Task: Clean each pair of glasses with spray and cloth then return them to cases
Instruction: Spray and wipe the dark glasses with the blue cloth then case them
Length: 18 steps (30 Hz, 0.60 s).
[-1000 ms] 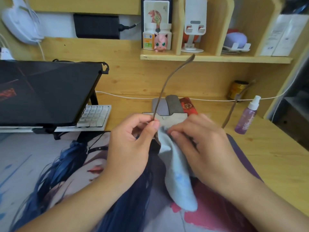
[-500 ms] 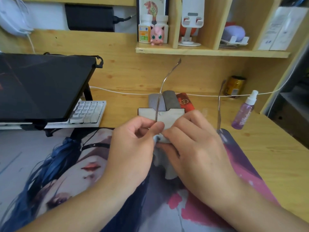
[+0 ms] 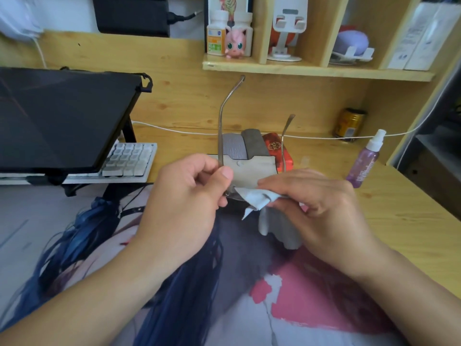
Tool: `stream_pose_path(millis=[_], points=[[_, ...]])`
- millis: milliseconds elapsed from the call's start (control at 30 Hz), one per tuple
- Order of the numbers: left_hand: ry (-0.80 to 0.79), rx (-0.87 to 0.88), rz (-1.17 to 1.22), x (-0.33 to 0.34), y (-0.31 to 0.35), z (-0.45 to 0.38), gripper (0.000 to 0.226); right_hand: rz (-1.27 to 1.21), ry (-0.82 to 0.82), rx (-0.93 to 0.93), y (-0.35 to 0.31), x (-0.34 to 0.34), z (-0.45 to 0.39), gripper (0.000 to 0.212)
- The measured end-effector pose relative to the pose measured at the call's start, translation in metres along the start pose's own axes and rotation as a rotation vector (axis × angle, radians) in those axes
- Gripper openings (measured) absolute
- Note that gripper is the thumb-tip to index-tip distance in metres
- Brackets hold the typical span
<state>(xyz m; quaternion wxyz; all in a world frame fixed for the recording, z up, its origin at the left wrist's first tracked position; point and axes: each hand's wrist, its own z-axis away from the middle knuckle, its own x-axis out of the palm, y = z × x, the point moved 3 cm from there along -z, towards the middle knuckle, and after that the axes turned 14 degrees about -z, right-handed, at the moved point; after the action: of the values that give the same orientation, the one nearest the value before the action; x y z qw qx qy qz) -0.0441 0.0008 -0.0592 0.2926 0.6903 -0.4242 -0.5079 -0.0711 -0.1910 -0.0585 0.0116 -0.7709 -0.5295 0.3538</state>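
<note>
Above the bench's middle, the left hand [image 3: 184, 203] pinches the glasses [image 3: 220, 136] at one end; the right hand [image 3: 316, 203] fingers grip the grey cloth [image 3: 257, 198] against them.

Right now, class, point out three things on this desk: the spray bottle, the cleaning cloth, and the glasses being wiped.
spray bottle [image 3: 364, 163]: head view, on its purple body.
cleaning cloth [image 3: 257, 197]: head view, on the bunched grey fold beside the right hand.
glasses [image 3: 220, 136]: head view, on the raised left arm of the frame.
</note>
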Motion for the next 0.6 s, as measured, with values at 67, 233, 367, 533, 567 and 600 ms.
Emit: stream_pose_path(millis=[67, 233, 367, 533, 567, 600], points=[[0.003, 0.017, -0.001, -0.001, 0.001, 0.0, 0.018, -0.015, -0.01, 0.006, 0.001, -0.002, 0.0, 0.016], [-0.006, 0.035, 0.042, -0.005, 0.0, -0.004, 0.019, 0.057, -0.038, -0.021, 0.005, -0.002, 0.001, 0.028], [-0.067, 0.044, 0.095, -0.003, 0.0, -0.004, 0.022, 0.084, -0.024, -0.071, 0.001, 0.002, 0.003, 0.014], [-0.107, 0.015, 0.186, 0.008, 0.002, 0.001, 0.023, 0.11, 0.119, -0.068, -0.014, 0.014, 0.0, 0.006], [-0.107, -0.002, 0.21, 0.009, 0.001, 0.0, 0.023, 0.128, 0.146, -0.062, -0.017, 0.017, -0.001, 0.006], [-0.108, -0.021, 0.239, 0.009, 0.0, 0.0, 0.024, 0.154, 0.165, -0.054, -0.019, 0.021, -0.001, 0.007]])
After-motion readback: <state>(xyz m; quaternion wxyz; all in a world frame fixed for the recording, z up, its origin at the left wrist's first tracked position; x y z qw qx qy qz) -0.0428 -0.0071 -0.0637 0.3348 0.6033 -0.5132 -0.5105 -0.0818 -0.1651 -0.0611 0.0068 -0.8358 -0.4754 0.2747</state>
